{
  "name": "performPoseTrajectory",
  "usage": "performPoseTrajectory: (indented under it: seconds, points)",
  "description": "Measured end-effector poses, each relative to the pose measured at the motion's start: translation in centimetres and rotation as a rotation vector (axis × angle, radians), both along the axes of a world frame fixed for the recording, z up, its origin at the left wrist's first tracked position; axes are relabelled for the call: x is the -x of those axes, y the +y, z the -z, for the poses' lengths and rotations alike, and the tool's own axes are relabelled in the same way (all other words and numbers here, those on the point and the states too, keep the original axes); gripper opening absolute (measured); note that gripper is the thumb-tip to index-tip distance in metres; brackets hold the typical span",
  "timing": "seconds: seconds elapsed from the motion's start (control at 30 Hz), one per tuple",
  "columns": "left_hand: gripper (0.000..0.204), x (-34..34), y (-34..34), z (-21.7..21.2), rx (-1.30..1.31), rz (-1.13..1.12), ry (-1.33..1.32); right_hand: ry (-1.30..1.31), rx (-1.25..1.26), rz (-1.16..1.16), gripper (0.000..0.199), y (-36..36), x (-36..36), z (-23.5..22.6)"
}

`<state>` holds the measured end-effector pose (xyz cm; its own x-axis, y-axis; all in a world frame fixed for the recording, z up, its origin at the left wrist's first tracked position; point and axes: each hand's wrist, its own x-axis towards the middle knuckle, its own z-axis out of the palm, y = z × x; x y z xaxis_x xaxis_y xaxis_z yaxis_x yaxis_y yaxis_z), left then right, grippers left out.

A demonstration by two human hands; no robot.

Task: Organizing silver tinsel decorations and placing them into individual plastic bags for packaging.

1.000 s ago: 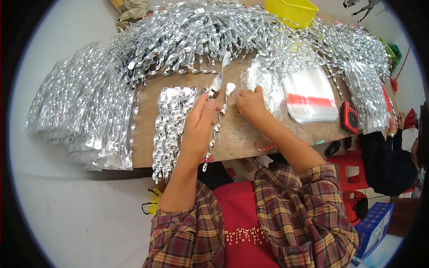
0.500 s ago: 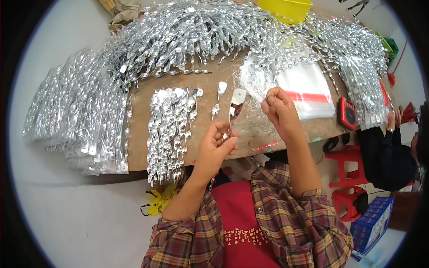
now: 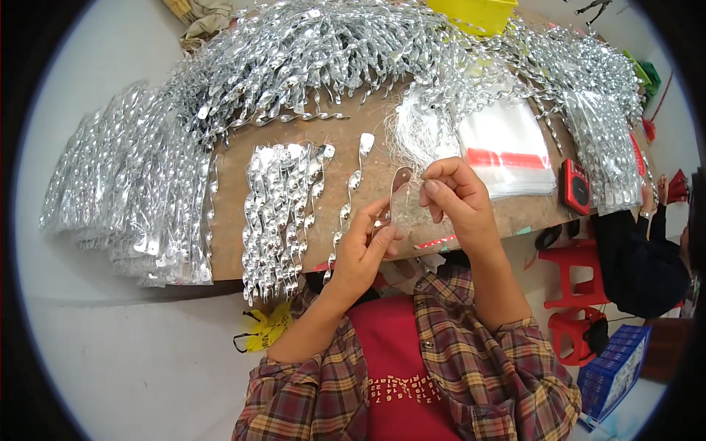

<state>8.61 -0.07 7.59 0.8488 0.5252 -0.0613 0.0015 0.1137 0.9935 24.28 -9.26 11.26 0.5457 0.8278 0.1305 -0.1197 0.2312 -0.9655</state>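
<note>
My left hand (image 3: 359,253) is closed round the lower part of a twisted silver strip (image 3: 401,178). The strip's flat rounded end sticks up past my fingers, tilted toward the right. Close beside that end, my right hand (image 3: 462,202) pinches a fine white string, only faintly visible. A loose bundle of white strings (image 3: 419,132) lies just beyond my hands. To the left, a single twisted strip (image 3: 356,180) lies lengthwise on the table, next to a neat row of several such strips (image 3: 276,213) whose lower ends hang over the edge.
Large heaps of silver strips (image 3: 294,59) cover the table's back, with bagged strips (image 3: 132,184) at left. Clear plastic bags (image 3: 507,147) and a red radio-like box (image 3: 574,186) lie at right. A yellow container (image 3: 478,16) stands behind. Another person sits beyond red stools (image 3: 573,272).
My right hand has moved down and left to the strip's end. The strip has turned and tilted toward it. More of the lone strip on the table now shows.
</note>
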Motion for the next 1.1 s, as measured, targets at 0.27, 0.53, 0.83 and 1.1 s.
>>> performPoseTrajectory:
  seconds: [0.27,0.53,0.83,1.1]
  points:
    - [0.039,-0.08,0.13,0.05,0.049,0.001,-0.073,0.079,-0.059,-0.076,0.016,0.07,-0.04,0.38]
    - [0.038,0.18,0.35,0.31,0.056,0.020,-0.078,0.086,-0.058,-0.068,0.018,0.30,0.13,0.59]
    - [0.039,0.36,0.05,0.11,0.023,-0.012,-0.127,0.115,-0.029,-0.075,0.023,0.24,0.07,0.99]
    - [0.039,0.48,0.12,0.21,0.040,0.000,-0.130,0.128,-0.023,-0.074,0.024,0.07,0.19,0.82]
